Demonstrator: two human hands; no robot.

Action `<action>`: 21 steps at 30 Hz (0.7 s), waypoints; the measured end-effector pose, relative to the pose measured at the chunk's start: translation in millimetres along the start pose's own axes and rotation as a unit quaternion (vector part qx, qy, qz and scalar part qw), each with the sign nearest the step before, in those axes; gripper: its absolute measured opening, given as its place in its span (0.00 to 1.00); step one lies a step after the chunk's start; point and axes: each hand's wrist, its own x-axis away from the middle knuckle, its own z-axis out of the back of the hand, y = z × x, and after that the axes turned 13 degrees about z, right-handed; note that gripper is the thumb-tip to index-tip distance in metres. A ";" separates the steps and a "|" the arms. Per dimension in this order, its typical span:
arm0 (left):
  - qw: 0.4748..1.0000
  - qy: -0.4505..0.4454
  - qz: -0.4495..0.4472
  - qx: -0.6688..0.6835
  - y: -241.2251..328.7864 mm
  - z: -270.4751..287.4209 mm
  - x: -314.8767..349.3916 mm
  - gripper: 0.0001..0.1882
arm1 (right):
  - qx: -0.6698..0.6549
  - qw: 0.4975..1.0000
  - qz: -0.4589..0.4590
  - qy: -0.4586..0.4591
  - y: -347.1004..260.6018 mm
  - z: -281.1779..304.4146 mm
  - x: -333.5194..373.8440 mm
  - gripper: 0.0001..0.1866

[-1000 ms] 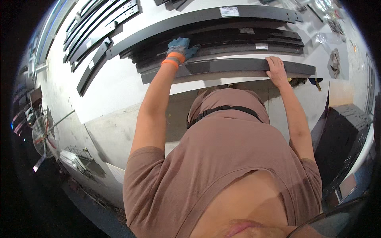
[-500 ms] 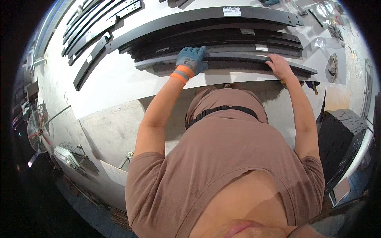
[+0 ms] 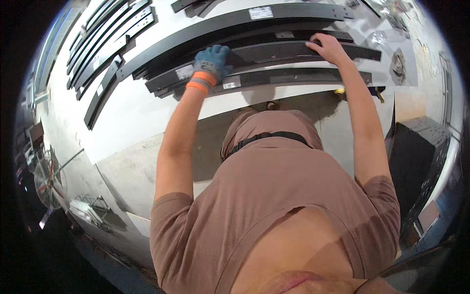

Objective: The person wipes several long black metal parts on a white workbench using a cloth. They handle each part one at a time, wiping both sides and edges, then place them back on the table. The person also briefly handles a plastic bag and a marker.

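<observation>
- Along the near edge of the white-covered worktop (image 3: 128, 122): one long, dark grey, flat bar with a white label (image 3: 293, 76), lying nearest the worker.
- Just beyond it: a second long, dark grey bar, labelled towards its left end (image 3: 274, 52), beneath both hands and in front of a close-packed pile of black bars (image 3: 259, 38). Whether it is raised or resting cannot be told.
- Left hand (image 3: 211, 61), in a blue-grey, orange-cuffed glove: laid over this second bar, fingers spread; how firmly it grips cannot be told.
- Right hand (image 3: 330, 49), bare: fingers bent at the bar's far edge; any pinch is hidden.
- Far side: a broad, dark grey bar (image 3: 215, 24) borders the pile.
- Progress, as judged: one bar set nearest, one in handling, several beyond left unhandled.
</observation>
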 end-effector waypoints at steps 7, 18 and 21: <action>0.996 -0.052 0.076 -0.012 -16.6 -17.9 -29.8 0.31 | 0.112 0.964 0.092 0.223 -25.3 -36.8 7.1 0.24; 0.989 -0.034 0.121 -0.079 3.0 -19.3 -34.3 0.32 | 0.003 0.995 0.061 0.075 -49.8 -108.6 87.2 0.34; 0.990 0.008 0.116 -0.077 -18.1 -41.1 -35.4 0.31 | 0.026 0.994 0.081 0.075 -31.0 -107.8 82.2 0.32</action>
